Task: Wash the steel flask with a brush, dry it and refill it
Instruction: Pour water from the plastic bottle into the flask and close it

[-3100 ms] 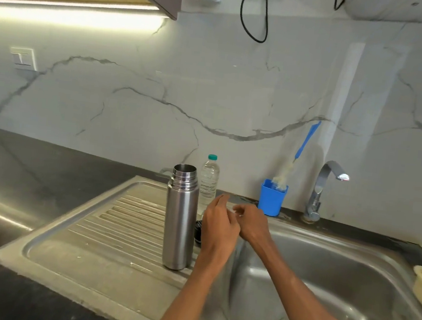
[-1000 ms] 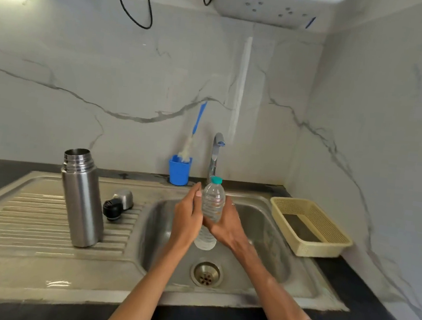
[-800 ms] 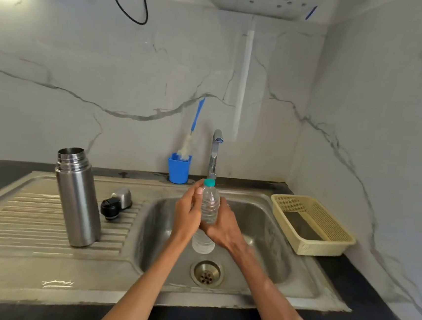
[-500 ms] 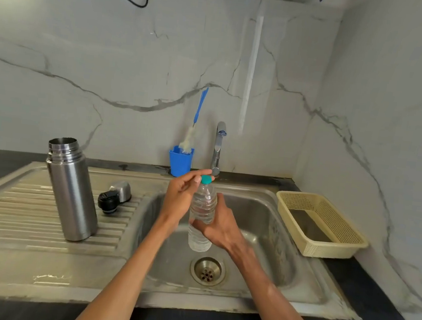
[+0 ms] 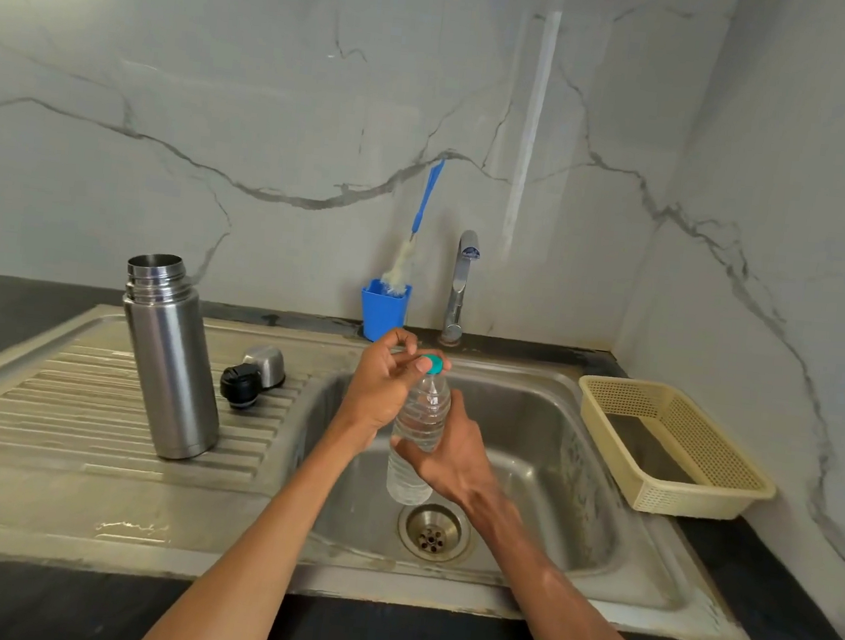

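Observation:
The open steel flask [image 5: 169, 357] stands upright on the ribbed drainboard [image 5: 65, 419], with its steel cup and black stopper [image 5: 252, 379] lying just to its right. Over the sink basin [image 5: 540, 465] my right hand [image 5: 453, 457] grips a clear plastic water bottle [image 5: 417, 438] around its middle. My left hand [image 5: 386, 383] pinches the bottle's teal cap [image 5: 431, 363] with thumb and fingers. A blue-handled bottle brush [image 5: 415, 236] stands in a blue cup [image 5: 383, 310] at the back edge.
The steel tap [image 5: 460, 284] rises behind the basin, with no water running. A cream plastic basket [image 5: 671, 447] sits on the dark counter to the right of the sink. The drain [image 5: 433, 531] lies below the bottle. Marble walls close the back and right.
Both hands left the flask area and brought the water bottle over the basin. My left hand slid from the bottle's side up to its cap. The view tilted down slightly.

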